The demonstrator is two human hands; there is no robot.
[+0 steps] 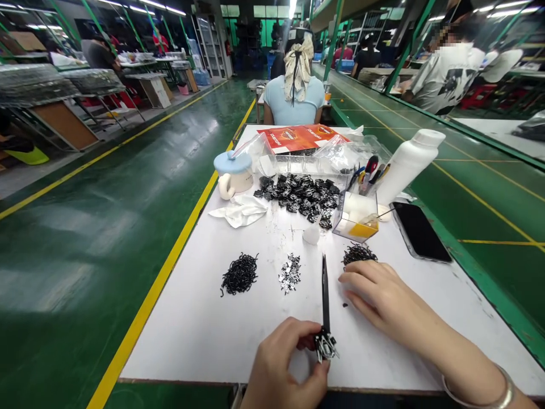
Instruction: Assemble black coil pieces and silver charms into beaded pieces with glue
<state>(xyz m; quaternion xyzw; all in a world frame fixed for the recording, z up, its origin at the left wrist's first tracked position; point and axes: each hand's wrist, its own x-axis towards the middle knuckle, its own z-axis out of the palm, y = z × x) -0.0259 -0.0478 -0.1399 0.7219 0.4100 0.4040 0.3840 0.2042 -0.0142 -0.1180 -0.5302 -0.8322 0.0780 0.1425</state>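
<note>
Left hand (283, 363) closed on a black-and-white clump (326, 344) at the foot of a black spike (325, 292), right hand (383, 295) open and resting on the table (191, 341), all near its near edge; at its far end, a big heap of black pieces (298, 196), seemingly still unsorted; mid-table, apparently sorted piles of black coils (239, 274) and silver scraps (290, 273).

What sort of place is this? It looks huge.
Probably a factory workshop for small parts: a long white workbench on a green painted floor with yellow lane lines, a co-worker seated further along, and heaps of small black pieces.
</note>
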